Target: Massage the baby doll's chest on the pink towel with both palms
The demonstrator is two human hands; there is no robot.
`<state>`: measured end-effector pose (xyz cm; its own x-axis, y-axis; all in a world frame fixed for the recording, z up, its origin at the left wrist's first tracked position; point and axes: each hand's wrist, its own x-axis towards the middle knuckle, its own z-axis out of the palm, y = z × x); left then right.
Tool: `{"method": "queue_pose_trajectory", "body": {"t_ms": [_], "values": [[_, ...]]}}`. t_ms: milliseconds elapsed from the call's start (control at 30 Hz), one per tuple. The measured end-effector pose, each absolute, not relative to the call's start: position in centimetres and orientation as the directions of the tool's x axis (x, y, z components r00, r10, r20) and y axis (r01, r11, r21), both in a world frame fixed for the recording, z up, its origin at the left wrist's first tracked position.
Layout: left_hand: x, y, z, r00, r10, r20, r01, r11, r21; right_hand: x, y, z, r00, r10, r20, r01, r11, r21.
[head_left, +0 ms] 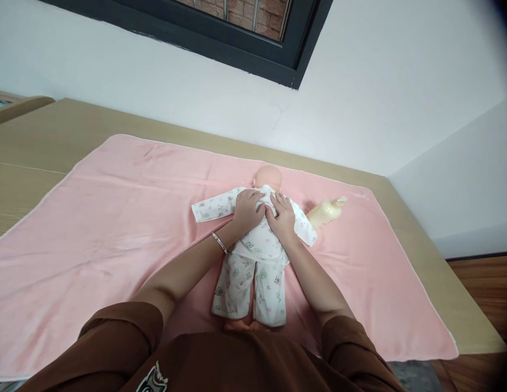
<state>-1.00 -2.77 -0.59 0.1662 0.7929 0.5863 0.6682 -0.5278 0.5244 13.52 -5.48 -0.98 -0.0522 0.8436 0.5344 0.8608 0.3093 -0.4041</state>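
Observation:
A baby doll (268, 178) lies on its back on a pink blanket (114, 218), head away from me, dressed in a white printed top (261, 237) and matching trousers (250, 286). Both my hands rest on the doll's chest. My left hand (247, 209) has its fingers curled into the fabric near the collar. My right hand (282, 216) lies beside it, fingers pressed on the top near the neck. A thin bracelet (219, 243) sits on my left wrist. The doll's bare feet (243, 325) show near my body.
A cream baby bottle (327, 211) lies on its side on the blanket right of the doll. The blanket covers a wooden table (41, 136) set against a white wall under a dark-framed window (253, 49). Wood floor (486, 288) shows at the right.

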Motion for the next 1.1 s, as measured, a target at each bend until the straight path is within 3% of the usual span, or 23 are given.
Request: {"method": "queue_pose_trajectory", "body": {"t_ms": [167,367,700,1100], "values": [[-0.9,-3.0,-0.3,0.121,0.808,0.576,0.691,-0.485,0.536,13.1,-5.8,-0.8,0.050,0.840,0.541,0.864,0.235,-0.445],[-0.8,-2.5,-0.6,0.171,0.822,0.544,0.717,-0.483,0.504,13.4,-5.3,0.0,-0.033,0.918,0.395,0.902,0.198,-0.383],[-0.9,-3.2,0.0,0.103,0.818,0.566,0.695,-0.467,0.547,13.0,-6.0,-0.7,0.066,0.826,0.560,0.863,0.235,-0.447],[-0.7,-2.5,-0.5,0.145,0.868,0.475,0.717,-0.423,0.554,13.5,-5.3,-0.1,0.003,0.919,0.393,0.897,0.172,-0.408]]}}
